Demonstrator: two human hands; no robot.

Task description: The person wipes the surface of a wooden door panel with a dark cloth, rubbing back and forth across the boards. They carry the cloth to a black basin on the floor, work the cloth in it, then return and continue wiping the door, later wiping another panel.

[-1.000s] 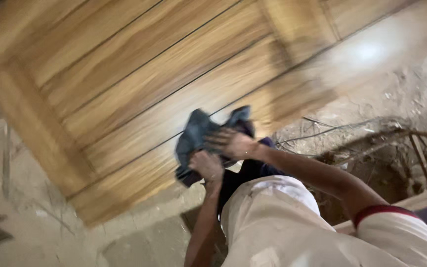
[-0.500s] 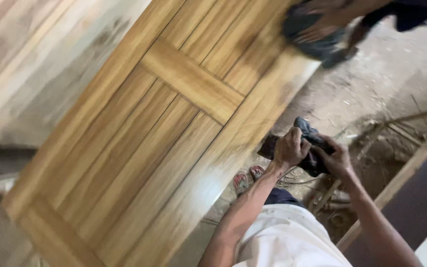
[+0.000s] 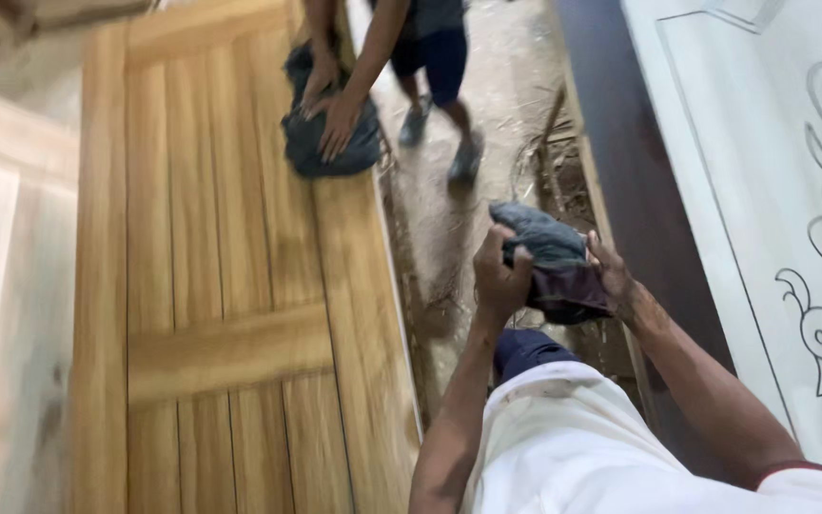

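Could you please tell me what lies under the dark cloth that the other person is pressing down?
The dark bundled cloth rests on the golden-brown panelled wooden door. The wood directly beneath is covered.

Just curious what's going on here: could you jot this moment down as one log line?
left hand: grips rag | right hand: grips rag | rag: bunched, held off the door | co-worker's hands: press cloth on door

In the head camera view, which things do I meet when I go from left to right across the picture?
Pale wooden panel → golden wooden door → dusty floor → left hand → dark cloth → right hand → white carved door.
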